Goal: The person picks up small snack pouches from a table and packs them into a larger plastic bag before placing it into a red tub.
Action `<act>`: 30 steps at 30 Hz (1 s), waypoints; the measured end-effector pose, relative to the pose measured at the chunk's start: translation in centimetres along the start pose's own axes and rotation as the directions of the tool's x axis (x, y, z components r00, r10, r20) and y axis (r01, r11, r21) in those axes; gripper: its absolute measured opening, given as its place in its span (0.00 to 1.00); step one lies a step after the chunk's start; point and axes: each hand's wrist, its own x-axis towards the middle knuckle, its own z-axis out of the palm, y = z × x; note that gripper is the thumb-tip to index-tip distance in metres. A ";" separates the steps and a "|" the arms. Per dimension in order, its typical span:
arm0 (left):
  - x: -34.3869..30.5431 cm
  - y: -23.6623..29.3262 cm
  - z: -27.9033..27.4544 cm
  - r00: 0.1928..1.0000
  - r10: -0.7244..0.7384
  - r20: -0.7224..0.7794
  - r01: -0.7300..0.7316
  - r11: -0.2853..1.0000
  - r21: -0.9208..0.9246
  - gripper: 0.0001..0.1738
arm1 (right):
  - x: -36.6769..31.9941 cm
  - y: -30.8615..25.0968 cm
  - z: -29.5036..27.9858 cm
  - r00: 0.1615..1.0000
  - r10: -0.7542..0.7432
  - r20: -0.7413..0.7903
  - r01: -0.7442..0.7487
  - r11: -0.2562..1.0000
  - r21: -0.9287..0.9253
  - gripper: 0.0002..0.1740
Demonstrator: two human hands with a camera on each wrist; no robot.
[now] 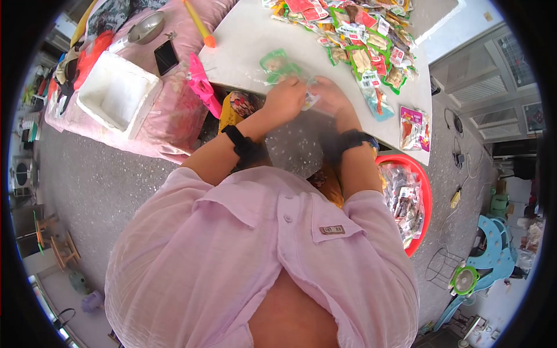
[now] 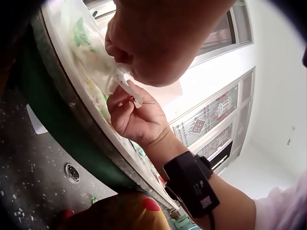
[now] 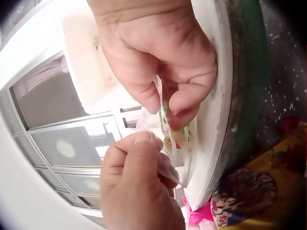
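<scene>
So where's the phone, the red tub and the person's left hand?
Phone [image 1: 166, 57]: head view, its dark flat face.
Red tub [image 1: 427, 200]: head view, its rim.
Left hand [image 1: 284, 101]: head view, middle of the hand.

In the head view the right hand is blurred, and the bag beyond the left hand is too smeared to tell its contents. Farther beyond both hands, the packets run off the top edge, their small print unreadable. To the right of the hands and nearer the body, a sleeve hides part of the basin. The left hand is cut off by the left wrist view's top edge and the right wrist view's bottom edge.
</scene>
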 end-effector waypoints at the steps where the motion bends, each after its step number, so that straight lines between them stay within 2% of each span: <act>1: -0.2 -0.1 0.1 1.000 -0.017 -0.006 0.017 1.000 -0.013 0.02 | 0.3 0.4 0.0 0.999 -0.007 -0.038 0.009 0.998 0.057 0.14; 4: -0.6 -0.6 0.2 0.998 -0.047 -0.034 0.045 0.998 -0.044 0.02 | -0.4 1.6 0.3 0.993 -0.088 0.075 0.067 0.966 0.248 0.14; 7: -0.9 -0.6 0.3 0.997 -0.054 -0.049 0.051 0.997 -0.062 0.02 | -2.3 2.9 2.2 0.982 -0.065 -0.179 0.081 0.993 0.085 0.15; 8: -1.0 -0.3 0.3 0.997 -0.073 -0.036 0.071 0.995 -0.063 0.02 | -2.6 2.8 3.0 0.962 -0.162 -0.219 0.147 0.986 -0.083 0.14; 10: -1.2 -0.2 0.3 0.997 -0.076 -0.026 0.074 0.995 -0.062 0.02 | -3.1 2.3 4.2 0.898 -0.366 -0.245 0.246 0.879 -0.409 0.14; 13: -1.3 -0.3 0.2 0.998 -0.042 -0.055 0.037 0.996 -0.083 0.03 | -1.9 2.4 3.2 0.823 -0.568 0.002 0.394 0.568 -0.723 0.12; 16: -1.2 -0.5 -0.1 0.993 -0.033 -0.111 0.017 0.990 -0.143 0.03 | -1.1 1.8 3.2 0.861 -0.508 0.029 0.366 0.578 -0.729 0.10; 19: -1.2 -1.0 0.1 0.991 -0.008 -0.136 -0.013 0.988 -0.151 0.03 | -0.3 2.1 4.5 0.779 -0.604 -0.168 0.420 0.702 -0.575 0.09; 22: -1.3 -1.3 0.5 0.994 -0.005 -0.106 -0.007 0.993 -0.116 0.03 | -0.6 3.0 5.0 0.763 -0.592 -0.261 0.260 0.650 -0.714 0.09; 25: -1.6 -1.5 0.8 0.997 -0.041 -0.070 0.034 0.994 -0.104 0.04 | -2.2 1.9 6.4 0.791 -0.541 -0.286 0.041 0.513 -0.857 0.10; 28: -1.6 -1.1 0.5 0.996 -0.056 -0.063 0.049 0.993 -0.105 0.04 | -2.3 0.1 6.0 0.926 -0.176 -0.334 -0.113 0.714 -0.691 0.09; 30: -1.6 -1.0 0.4 0.993 -0.037 -0.112 0.026 0.994 -0.104 0.04 | -0.7 1.2 4.9 0.936 -0.323 -0.142 0.134 0.697 -0.704 0.09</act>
